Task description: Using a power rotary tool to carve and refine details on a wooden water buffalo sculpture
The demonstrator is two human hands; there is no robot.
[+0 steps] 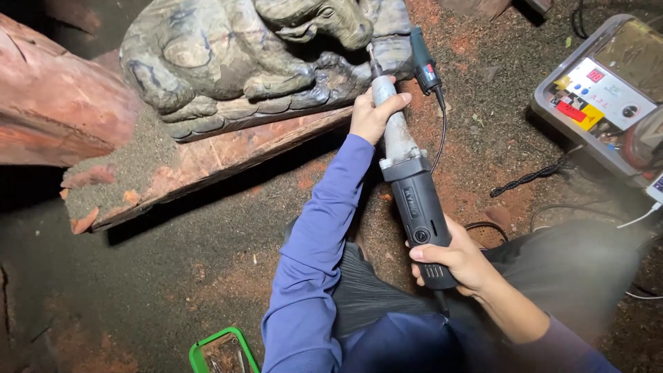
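The left hand is clenched around the pale metal neck of the grinder, thumb across the top and fingers wrapped under it, just behind the bit. Its arm, in a blue sleeve, runs straight up from the lap toward twelve o'clock, nearly fully extended. The right hand grasps the dark rear end of the grinder, fingers curled over its left side, the wrist bent and the bare forearm coming in from five o'clock.

The grinder lies along a line from five to eleven o'clock between the two hands, its thin bit pointing at the carving; the tip sits at the carving's lower right edge, below the animal's head, though whether it touches the surface cannot be told. The carving, a grey-green lying animal, rests on a reddish plank strewn with grey dust.

At one o'clock from the left hand a second, smaller tool leans against the carving, its cable trailing down. At three o'clock stands a grey control box with knobs and a red display. A green tray lies at seven o'clock on the dusty ground.
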